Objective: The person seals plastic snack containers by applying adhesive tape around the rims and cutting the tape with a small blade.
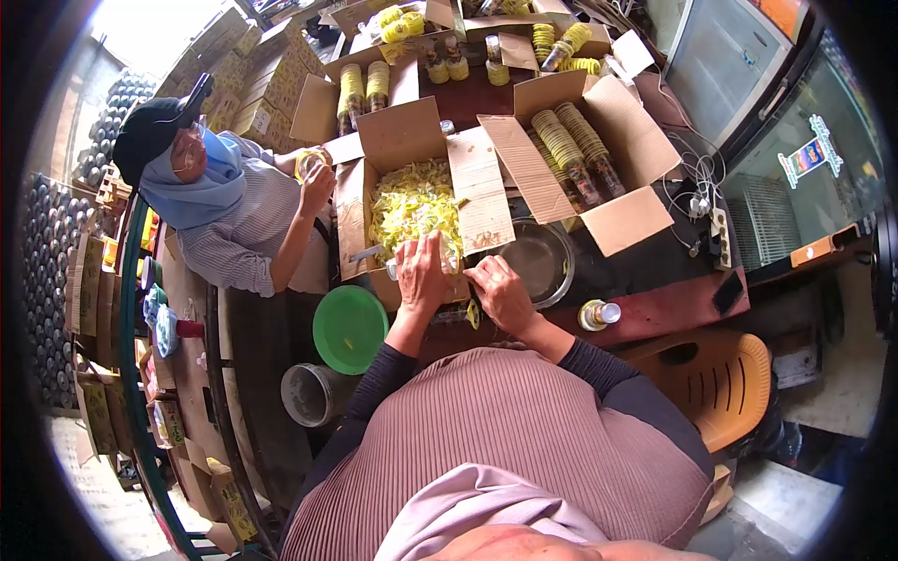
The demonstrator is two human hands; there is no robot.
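Mauve scarf (477, 510) nearest | right hand (505, 294): fingers curled, tips by the near edge of an open carton (402, 131), cannot tell if grasping | left hand (419, 271): fingers bent downward, grip hidden | yellow strips (416, 210) heaped inside, just beyond left hand | farther, stacked yellow-rimmed containers (559, 140)

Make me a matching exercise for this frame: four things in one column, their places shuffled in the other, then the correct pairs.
Things
1. Yellow pieces
2. Metal bowl
3. Green basin
4. White-capped container

Places
A. On the table's red edge
B. On the person's left, near a whitish bucket
C. Heaped inside an open carton
D. Just beyond the person's right hand

Pairs
1-C, 2-D, 3-B, 4-A
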